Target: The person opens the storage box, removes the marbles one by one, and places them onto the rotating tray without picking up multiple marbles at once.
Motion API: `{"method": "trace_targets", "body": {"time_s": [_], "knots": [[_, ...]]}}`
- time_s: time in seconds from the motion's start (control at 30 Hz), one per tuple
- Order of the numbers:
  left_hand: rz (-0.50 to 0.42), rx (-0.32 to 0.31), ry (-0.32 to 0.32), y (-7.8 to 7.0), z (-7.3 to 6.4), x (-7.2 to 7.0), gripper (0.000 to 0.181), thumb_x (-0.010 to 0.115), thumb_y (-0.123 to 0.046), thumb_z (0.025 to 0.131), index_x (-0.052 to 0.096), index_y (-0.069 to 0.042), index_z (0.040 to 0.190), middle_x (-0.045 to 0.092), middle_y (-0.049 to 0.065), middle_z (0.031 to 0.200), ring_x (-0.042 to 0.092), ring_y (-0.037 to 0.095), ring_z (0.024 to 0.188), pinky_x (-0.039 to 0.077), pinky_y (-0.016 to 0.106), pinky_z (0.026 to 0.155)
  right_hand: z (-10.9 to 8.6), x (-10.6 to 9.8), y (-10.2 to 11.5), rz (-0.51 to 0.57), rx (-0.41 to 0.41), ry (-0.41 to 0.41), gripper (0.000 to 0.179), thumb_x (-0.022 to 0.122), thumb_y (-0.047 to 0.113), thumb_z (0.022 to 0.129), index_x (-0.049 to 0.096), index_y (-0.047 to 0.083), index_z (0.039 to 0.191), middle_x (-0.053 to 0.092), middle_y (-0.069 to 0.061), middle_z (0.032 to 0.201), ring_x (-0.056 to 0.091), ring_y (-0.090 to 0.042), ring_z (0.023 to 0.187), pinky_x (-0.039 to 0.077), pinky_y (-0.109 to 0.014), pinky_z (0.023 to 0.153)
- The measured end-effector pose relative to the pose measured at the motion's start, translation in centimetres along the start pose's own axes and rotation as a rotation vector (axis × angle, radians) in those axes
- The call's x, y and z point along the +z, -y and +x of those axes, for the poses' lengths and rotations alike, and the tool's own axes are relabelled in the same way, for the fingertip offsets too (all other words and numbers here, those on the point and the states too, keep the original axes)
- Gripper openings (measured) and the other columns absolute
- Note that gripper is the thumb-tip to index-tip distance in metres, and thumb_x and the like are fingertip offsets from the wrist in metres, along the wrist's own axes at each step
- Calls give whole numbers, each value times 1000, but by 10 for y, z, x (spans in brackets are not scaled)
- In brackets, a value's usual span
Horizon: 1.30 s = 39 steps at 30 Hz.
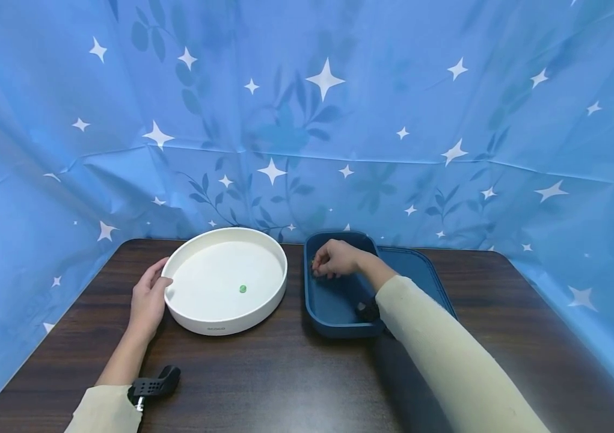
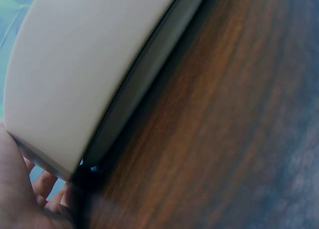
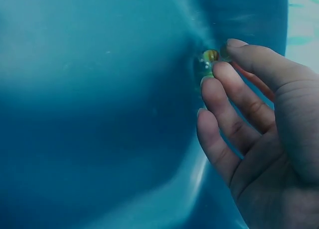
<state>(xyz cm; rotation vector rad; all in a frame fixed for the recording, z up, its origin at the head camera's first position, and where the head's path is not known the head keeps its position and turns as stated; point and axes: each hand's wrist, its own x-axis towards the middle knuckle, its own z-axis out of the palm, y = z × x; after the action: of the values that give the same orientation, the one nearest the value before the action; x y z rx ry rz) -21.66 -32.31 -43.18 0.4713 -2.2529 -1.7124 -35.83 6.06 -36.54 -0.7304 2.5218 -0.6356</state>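
Observation:
My left hand grips the left side of a round white tray, thumb at the rim and fingers on the outer side. The tray's pale wall fills much of the left wrist view. A small green marble lies on the tray floor. My right hand reaches inside a deep blue bin, at its left wall. Its thumb and fingertips pinch a small greenish glass marble, partly hidden. Right beside the fingertips is a clear marble with an orange-yellow swirl.
A flat blue lid or tray lies right of the bin, partly under the right arm. Both containers stand on a dark wooden table. A blue star-patterned curtain hangs just behind the table's far edge.

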Motion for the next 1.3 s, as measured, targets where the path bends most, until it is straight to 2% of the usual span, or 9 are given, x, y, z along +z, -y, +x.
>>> {"method": "trace_targets", "body": {"time_s": [0.13,0.37,0.63,0.83,1.0,1.1,1.3], "knots": [[5,-2,-1,1,0,0,58,36,-16,102,31,-15,160,32,9,166,32,29,153,32,51,123,-2,-5,3,-9,-11,-8,11,65,15,97,75,14,102,77,0,98,66,-15,78,55,-25,66],[0,-4,0,1,-1,0,58,35,-16,102,30,-16,160,31,8,166,31,29,154,32,51,123,-8,-15,10,-7,-65,-43,12,65,15,97,75,11,102,76,-9,98,66,-16,77,53,-26,64],[3,-3,0,1,-2,0,58,36,-17,103,30,-15,160,29,9,167,30,29,154,32,52,123,-12,-26,28,-17,-125,-44,13,65,15,97,74,8,104,75,-20,102,69,-34,87,52,-26,68],[6,4,0,0,0,1,58,35,-17,102,31,-14,160,31,9,166,32,29,153,33,52,123,-10,-28,46,-29,-151,-71,13,67,17,96,75,9,104,76,-18,100,69,-35,88,53,-25,65],[10,2,0,-2,1,3,58,35,-17,102,31,-14,160,31,9,166,32,29,153,32,52,123,-8,-27,62,-49,-177,-92,13,69,19,95,75,10,104,76,-10,96,70,-26,83,56,-26,67],[12,-1,0,-3,1,3,58,36,-17,102,32,-14,160,32,9,166,33,29,153,33,52,123,-5,-22,74,-51,-190,-94,13,70,19,95,76,11,103,76,-7,94,71,-23,82,56,-25,67],[17,-10,2,-1,-2,1,58,35,-17,102,31,-14,160,31,9,166,32,29,153,33,52,123,4,-5,94,-12,-220,-66,11,70,18,94,76,11,101,75,-8,94,69,-24,81,55,-23,64]]}}
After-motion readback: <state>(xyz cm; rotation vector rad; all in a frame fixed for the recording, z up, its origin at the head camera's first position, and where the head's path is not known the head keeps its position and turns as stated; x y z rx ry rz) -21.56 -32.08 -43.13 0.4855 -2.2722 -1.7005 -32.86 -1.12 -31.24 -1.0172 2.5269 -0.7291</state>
